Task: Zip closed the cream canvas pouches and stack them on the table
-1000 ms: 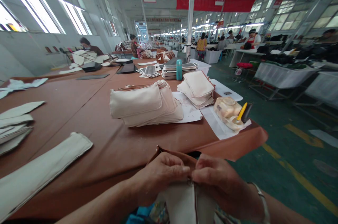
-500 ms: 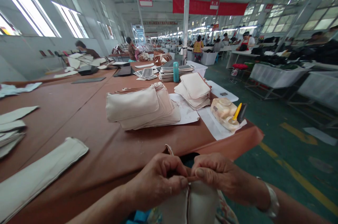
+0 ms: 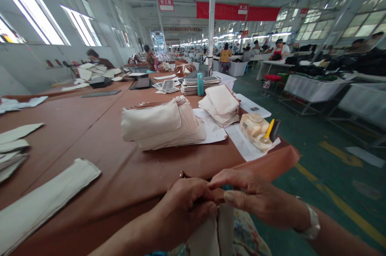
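Observation:
My left hand is closed on a cream leather piece with brown edging, pinching its upper end between thumb and fingers. A dark seam line runs down the piece, which hangs over my lap at the table's front edge. My right hand, wearing a silvery bangle, lies just right of it with fingers stretched over the brown end and the thumb apart from them. Its fingertips reach the left hand; whether they touch the leather is hard to see. Beyond my hands lies a stack of cream leather pieces.
The brown-covered table carries a second cream stack, a teal bottle, and a plastic-wrapped container with a yellow-handled tool. One long cream piece lies at left. A white post stands behind; people work farther off.
My right hand has loosened from its pinch, its fingers now stretched out and thumb apart. My left hand still grips the leather piece, which has turned and narrowed in view.

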Demonstrator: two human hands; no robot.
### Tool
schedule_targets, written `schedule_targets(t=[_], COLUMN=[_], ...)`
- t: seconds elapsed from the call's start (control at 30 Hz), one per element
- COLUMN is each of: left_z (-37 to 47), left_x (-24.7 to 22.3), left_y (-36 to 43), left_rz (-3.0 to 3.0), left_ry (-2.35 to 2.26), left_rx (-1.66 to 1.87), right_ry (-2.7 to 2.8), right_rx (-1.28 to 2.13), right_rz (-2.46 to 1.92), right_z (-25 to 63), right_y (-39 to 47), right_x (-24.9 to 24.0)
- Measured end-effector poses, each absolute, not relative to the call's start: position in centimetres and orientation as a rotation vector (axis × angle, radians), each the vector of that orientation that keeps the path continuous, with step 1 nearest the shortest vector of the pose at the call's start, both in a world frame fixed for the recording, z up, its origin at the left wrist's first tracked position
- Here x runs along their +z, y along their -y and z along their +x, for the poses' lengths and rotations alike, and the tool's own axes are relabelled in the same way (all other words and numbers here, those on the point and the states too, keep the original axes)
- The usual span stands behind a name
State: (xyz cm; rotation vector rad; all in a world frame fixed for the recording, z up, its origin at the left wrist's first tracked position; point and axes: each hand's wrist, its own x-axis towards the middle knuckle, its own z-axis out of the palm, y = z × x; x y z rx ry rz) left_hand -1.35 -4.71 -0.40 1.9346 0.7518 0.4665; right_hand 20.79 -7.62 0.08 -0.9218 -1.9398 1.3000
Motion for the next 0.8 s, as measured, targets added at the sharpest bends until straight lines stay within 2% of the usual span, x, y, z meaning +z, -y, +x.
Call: schedule_targets(t=[0.17, 0.4, 0.63, 0.8], left_z=[-1.4, -2.5, -1.6, -1.2], left_x=[0.0, 1.0, 0.6, 0.4], left_y=[5.1, 4.3, 3.7, 3.3], left_rz=[2.049, 1.432, 1.240, 1.461], left_ry=[-0.780, -0.740, -0.649, -0.592], left_rx=[0.542, 0.261, 0.248, 0.278], right_ry=[2.015, 1.892, 1.858, 1.865], right_rx=[1.366, 1.475, 1.579, 1.556], right_rz=[-0.976, -0.943, -0.865, -0.936], right_z=[19.9, 20.1, 20.5, 20.4], right_y=[7.8, 7.8, 7.2, 7.0], right_x=[-0.1, -1.5, -1.3, -1.3])
